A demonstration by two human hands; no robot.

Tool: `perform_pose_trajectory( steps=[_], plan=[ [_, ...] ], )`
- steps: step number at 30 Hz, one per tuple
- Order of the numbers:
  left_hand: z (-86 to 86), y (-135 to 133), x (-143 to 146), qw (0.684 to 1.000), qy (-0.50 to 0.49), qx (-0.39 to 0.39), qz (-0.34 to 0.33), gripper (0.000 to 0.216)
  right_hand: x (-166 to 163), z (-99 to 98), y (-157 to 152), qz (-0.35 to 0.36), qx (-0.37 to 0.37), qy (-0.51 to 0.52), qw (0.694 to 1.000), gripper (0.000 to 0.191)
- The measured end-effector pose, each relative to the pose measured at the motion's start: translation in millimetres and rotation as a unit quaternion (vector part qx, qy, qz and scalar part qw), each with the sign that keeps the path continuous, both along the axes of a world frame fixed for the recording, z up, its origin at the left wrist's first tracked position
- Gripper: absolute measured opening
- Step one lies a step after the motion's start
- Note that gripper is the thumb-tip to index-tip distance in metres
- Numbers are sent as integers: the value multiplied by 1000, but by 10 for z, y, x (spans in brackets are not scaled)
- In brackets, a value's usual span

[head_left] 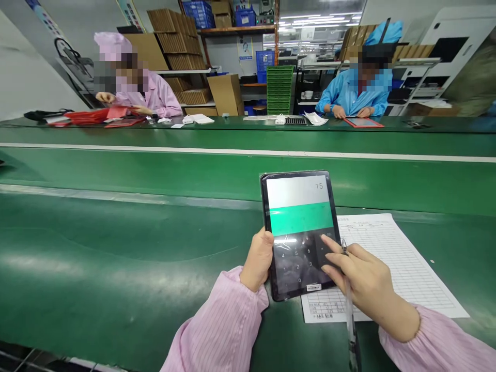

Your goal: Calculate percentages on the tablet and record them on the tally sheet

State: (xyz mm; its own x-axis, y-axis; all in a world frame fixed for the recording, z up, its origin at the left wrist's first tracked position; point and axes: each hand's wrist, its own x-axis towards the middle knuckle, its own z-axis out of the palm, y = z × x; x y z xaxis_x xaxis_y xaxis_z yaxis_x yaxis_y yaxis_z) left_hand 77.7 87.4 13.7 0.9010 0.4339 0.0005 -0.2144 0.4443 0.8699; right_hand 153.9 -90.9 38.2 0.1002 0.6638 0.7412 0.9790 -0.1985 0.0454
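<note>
My left hand (260, 259) grips a black tablet (300, 219) by its left edge, the thumb on the front and the other fingers hidden behind. A calculator fills the tablet's screen, with 15 at the top and a green band under it. Over the keypad's right side is my right hand (362, 274), a fingertip at the upper keys; I cannot tell whether it touches. Between the fingers of that hand sits a pen (350, 315), its tip pointing up and away. A printed form (395, 268) with ruled rows lies on the green bench, partly under the tablet and right hand.
The green bench (116, 258) runs across, with a pale strip (232, 152) along it. Opposite sit a person in pink (165, 95) by red pouches (89, 116) and a person in blue (333, 95) with a red-edged tablet (364, 122). Green crates (279, 90) stand behind.
</note>
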Motion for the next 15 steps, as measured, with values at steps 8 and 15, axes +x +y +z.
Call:
perform_pose_trajectory(
  steps=[8, 15],
  plan=[
    [44, -3, -17, 1000, 20, 4, -16, 74, 63, 0, -42, 4, -1, 25, 1000, 12],
    [22, -4, -13, 999, 33, 2, 26, 73, 163, 52, -239, -27, 140, 169, 975, 9]
  ],
)
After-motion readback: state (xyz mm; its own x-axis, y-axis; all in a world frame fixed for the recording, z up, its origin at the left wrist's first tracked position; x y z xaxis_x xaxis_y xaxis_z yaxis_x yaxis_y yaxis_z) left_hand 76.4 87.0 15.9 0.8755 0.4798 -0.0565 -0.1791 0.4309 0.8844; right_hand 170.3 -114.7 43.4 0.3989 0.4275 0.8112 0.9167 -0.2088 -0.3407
